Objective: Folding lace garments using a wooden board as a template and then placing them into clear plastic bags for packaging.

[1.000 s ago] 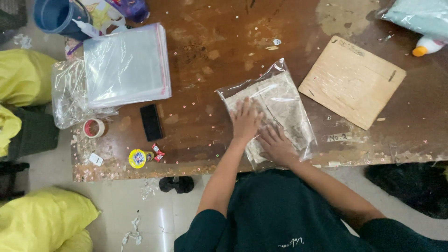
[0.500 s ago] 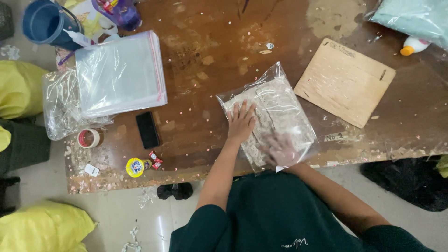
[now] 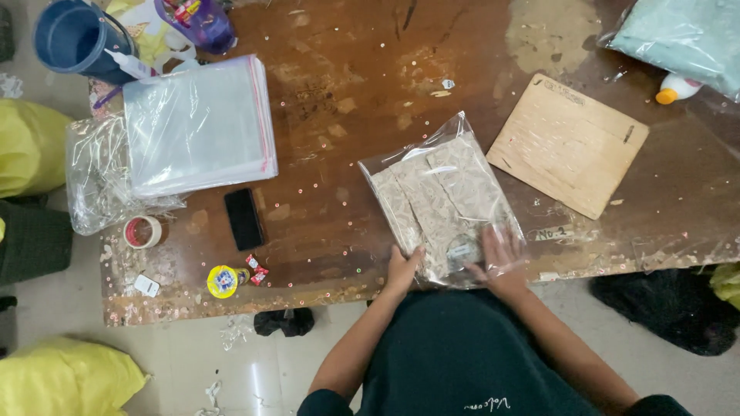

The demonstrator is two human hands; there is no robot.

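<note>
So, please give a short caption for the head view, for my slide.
Both hands, left hand and right hand, press a clear bag of folded patterned cloth on a worn brown table.

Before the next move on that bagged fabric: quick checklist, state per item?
1. Both hands on the clear bag of folded fabric: ok; left hand at its near left corner, right hand flat on its near right part.
2. Bag fully on the table: not ok, near edge reaches the table's edge.
3. Bag apart from the wooden board: ok.
4. Bag mouth sealed: cannot tell.
5. Black phone apart from the bag: ok.
</note>
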